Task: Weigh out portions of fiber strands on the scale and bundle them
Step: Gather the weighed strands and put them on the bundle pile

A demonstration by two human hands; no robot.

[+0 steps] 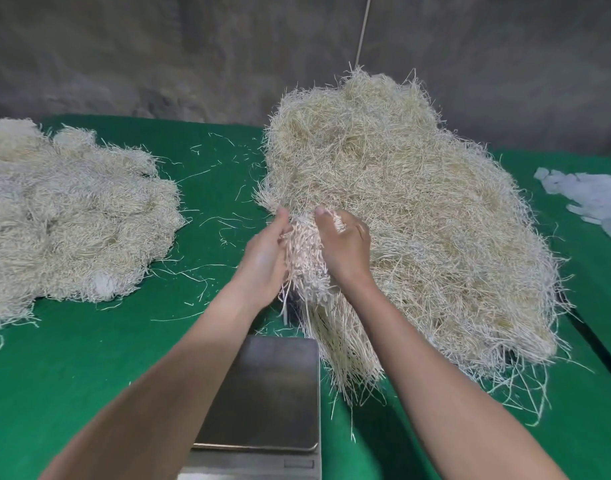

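A person stands at a green table (89, 375) and holds a bunch (306, 258) of thin pale strands between both hands. The left hand (262, 261) cups the left side of the bunch with its thumb up at the top. Its fingers are tucked in behind the strands, so I cannot see how they lie. The right hand (345, 247) curls round the right side, with its thumb over the top too. The hands squeeze from both sides, most likely so the strands stay together and do not fall apart. The bunch touches the near left edge of the big pile (418, 220) on the right, so it looks like it is being pulled out of there. Its long ends hang down toward the scale (269, 393). The scale sits near the person, just beside the big pile, and nothing lies on its flat metal top. That spot makes sense, because a handful only has to go a short way to be weighed. The other pile (72, 216) lies well apart on the left, maybe so done strands do not mix with the rest. Some loose strands (214, 216) lie on the table between the piles. White strips (591, 199) wait on the far right, perhaps for tying.
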